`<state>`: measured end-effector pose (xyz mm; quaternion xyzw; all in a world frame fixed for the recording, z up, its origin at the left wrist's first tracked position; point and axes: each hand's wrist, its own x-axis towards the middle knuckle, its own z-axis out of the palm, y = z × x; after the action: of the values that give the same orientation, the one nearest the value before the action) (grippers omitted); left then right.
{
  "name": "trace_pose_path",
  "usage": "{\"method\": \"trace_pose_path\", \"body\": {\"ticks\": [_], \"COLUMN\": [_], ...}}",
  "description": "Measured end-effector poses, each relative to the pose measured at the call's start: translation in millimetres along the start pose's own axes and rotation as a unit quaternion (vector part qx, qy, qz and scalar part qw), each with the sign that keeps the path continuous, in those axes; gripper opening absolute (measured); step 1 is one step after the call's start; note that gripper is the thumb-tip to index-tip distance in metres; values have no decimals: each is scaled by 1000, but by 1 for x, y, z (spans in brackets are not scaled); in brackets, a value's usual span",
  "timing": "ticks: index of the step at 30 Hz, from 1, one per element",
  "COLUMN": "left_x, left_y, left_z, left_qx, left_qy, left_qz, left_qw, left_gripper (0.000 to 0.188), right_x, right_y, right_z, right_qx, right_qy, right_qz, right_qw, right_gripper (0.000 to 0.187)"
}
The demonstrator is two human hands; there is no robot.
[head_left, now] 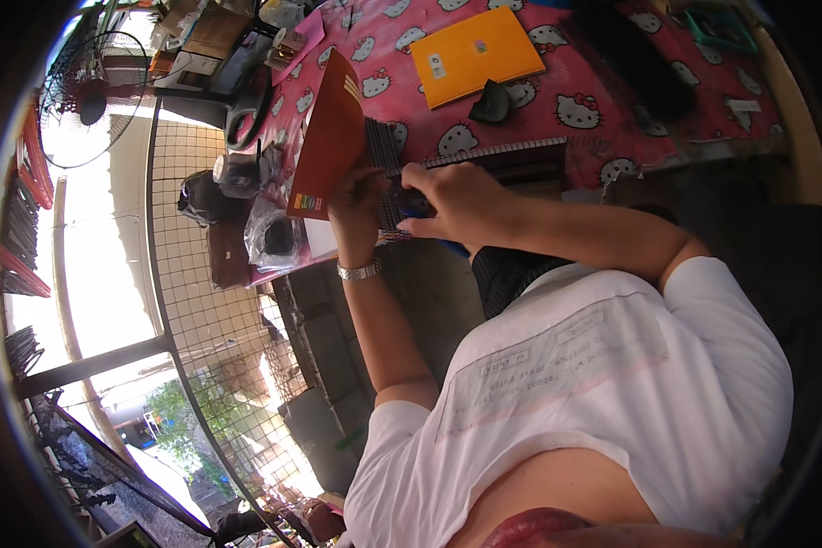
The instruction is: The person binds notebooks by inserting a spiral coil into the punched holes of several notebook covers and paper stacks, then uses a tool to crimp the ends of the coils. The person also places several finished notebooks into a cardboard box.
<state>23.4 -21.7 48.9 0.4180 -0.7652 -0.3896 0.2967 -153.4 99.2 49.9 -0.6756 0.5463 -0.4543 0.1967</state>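
Observation:
My left hand (356,196), with a metal watch at the wrist, is closed on the lower edge of an orange-brown cover or folder (331,137) that stands tilted up. Beside it a dark ribbed strip (385,146), like a row of wire binding, runs along the table. My right hand (461,203) reaches in from the right, thumb and fingers curved around something dark blue at that strip. I cannot make out what that is. A dark flat piece with a coil-like edge (507,151) lies just beyond my right hand.
The table has a pink cloth (457,139) with white cat figures. On it lie an orange notebook (477,57), a small dark scrap (490,102) and a long black bundle (632,59). At left are a plastic bag (272,233), a clear jar (237,173) and a fan (93,100).

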Motion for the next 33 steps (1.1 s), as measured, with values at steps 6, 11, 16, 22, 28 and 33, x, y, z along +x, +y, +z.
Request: {"method": "trace_pose_path", "body": {"ticks": [6, 11, 16, 22, 28, 33], "left_x": [-11, -13, -12, -12, -3, -10], "left_y": [-16, -26, -17, -12, -14, 10], "left_z": [12, 21, 27, 30, -18, -145], "left_qx": [102, 113, 166, 162, 5, 56], "left_qy": [101, 149, 155, 160, 140, 162], "left_qz": [74, 106, 178, 166, 183, 197], "left_qw": [987, 977, 957, 959, 973, 965], "left_gripper": [18, 13, 16, 17, 22, 24], "right_x": [18, 21, 21, 13, 0, -46], "right_y": [-14, -17, 7, -2, -16, 19], "right_z": [18, 16, 39, 53, -16, -92], "right_qx": [-96, -68, 251, 568, 286, 128], "right_qy": [-50, -99, -67, -62, -142, -31], "right_qz": [20, 53, 168, 299, 138, 69], "right_qw": [994, 991, 951, 764, 938, 989], "right_gripper": [44, 40, 38, 37, 44, 43]}}
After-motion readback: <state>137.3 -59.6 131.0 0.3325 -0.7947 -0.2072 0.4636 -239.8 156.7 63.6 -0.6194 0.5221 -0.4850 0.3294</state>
